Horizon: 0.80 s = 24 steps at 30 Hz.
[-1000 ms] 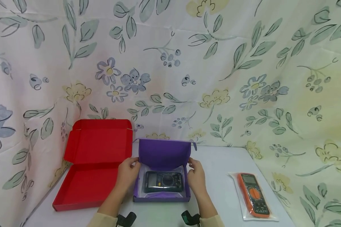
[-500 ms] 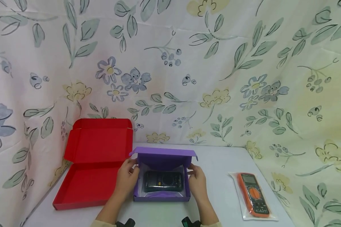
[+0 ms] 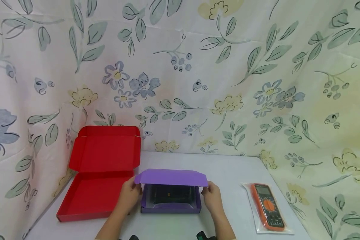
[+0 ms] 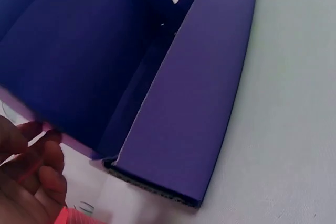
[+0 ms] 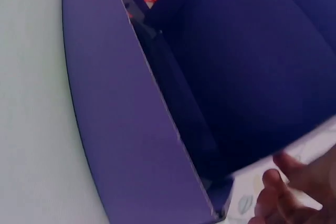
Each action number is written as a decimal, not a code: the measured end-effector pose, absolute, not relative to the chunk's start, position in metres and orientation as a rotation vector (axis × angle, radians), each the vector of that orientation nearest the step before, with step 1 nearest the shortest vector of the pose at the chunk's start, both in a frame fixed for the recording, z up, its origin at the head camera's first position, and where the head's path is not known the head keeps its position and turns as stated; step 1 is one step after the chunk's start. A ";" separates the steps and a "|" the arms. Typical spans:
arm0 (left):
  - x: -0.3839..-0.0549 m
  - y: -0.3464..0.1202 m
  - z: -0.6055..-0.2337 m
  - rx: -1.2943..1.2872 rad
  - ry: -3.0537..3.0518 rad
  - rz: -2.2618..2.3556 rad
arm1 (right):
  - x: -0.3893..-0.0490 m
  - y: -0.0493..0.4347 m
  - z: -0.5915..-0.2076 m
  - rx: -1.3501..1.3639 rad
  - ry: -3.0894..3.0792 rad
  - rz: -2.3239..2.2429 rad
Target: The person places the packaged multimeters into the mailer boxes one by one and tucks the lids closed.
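Observation:
A purple cardboard box point(image 3: 171, 210) stands at the front middle of the table, its lid point(image 3: 171, 176) tilted forward over the tray part. Inside, in shadow under the lid, lies a dark multimeter point(image 3: 172, 194) in clear plastic; only part of it shows. My left hand point(image 3: 129, 195) grips the lid's left side, and fingertips point(image 4: 50, 135) show at its edge in the left wrist view. On the opposite side my right hand point(image 3: 212, 199) holds the lid by its edge, with bent fingers point(image 5: 286, 163) against it in the right wrist view.
An open red box point(image 3: 93, 196) stands to the left, its lid raised against the floral curtain point(image 3: 180, 83). On the right an orange multimeter point(image 3: 267, 206) lies in a clear plastic bag. All of it sits on a white table point(image 3: 228, 173).
The purple lid has swung from upright down toward me, now covering the back part of the box. Both hands have followed it downward and forward. The red box and orange multimeter stay put.

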State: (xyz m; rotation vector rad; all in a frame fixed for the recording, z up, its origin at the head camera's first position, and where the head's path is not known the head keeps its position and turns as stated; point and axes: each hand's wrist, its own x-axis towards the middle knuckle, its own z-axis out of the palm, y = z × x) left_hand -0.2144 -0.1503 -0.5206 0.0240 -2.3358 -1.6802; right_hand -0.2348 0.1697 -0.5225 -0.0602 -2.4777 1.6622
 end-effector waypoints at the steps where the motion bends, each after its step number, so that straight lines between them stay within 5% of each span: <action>1: -0.214 -0.152 -0.520 0.051 -2.355 -1.724 | -0.236 0.171 -0.523 -0.064 -2.483 1.691; 12: -0.218 -0.161 -0.520 0.286 -2.308 -2.023 | -0.242 0.187 -0.533 -0.192 -2.524 1.931; 24: -0.218 -0.181 -0.514 0.265 -2.431 -2.198 | -0.251 0.199 -0.520 -0.164 -2.630 2.096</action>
